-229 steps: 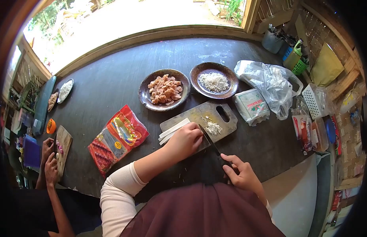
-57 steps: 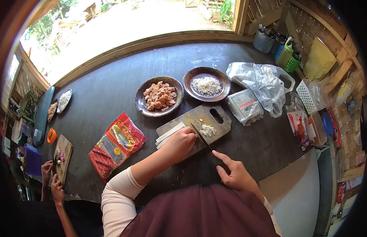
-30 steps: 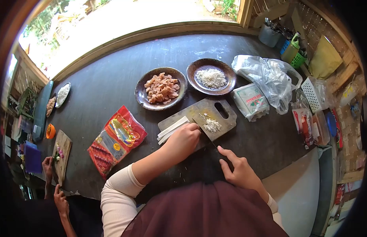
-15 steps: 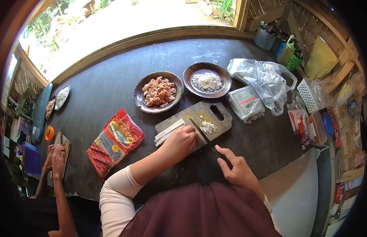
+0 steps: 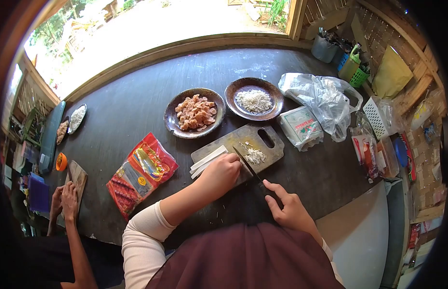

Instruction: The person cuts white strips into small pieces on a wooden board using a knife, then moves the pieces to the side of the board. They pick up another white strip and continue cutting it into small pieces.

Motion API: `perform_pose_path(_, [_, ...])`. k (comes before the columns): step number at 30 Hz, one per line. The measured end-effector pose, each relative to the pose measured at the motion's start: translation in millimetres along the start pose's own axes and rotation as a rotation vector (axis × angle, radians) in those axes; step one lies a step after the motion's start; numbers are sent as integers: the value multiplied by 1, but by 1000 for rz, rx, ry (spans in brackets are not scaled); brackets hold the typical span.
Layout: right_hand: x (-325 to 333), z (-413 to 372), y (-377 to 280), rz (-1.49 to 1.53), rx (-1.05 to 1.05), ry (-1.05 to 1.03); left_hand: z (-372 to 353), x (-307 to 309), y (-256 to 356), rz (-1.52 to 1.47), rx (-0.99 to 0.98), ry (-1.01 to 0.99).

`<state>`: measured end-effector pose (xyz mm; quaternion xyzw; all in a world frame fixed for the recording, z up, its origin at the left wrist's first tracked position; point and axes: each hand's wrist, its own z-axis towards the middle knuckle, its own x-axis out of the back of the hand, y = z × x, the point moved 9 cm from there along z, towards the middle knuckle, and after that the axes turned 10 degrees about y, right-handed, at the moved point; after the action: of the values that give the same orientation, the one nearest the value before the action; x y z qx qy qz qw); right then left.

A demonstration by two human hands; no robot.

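On the cutting board (image 5: 277,153) my left hand (image 5: 223,172) presses white strips (image 5: 208,161) of food down, fingers closed over their right end. A knife (image 5: 246,163) is gripped in my right hand (image 5: 290,207), its blade lying slantwise just beside my left fingertips. A small heap of thin white shreds (image 5: 255,156) lies on the board right of the blade. Behind the board stand a brown plate (image 5: 232,107) with more white shreds and a brown bowl (image 5: 169,114) of sliced pinkish sausage. What my left fingers cover is hidden.
A red sausage packet (image 5: 143,174) lies left of the board. To the right are a white square packet (image 5: 301,127) and a clear plastic bag (image 5: 325,98). At far left, another person's hands (image 5: 66,198) work at a small wooden board (image 5: 78,179) near an orange cup (image 5: 61,162).
My hands and the knife stay almost in place over the board. At far left, the other person's hands have shifted slightly downward, and more of their board shows.
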<state>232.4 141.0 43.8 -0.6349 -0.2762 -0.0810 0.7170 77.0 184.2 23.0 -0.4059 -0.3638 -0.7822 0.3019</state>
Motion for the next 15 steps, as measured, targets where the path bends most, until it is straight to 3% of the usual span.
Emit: perform_pose_path(15, [-2, -2, 1, 16, 102, 38, 2, 6, 7, 27, -49, -5])
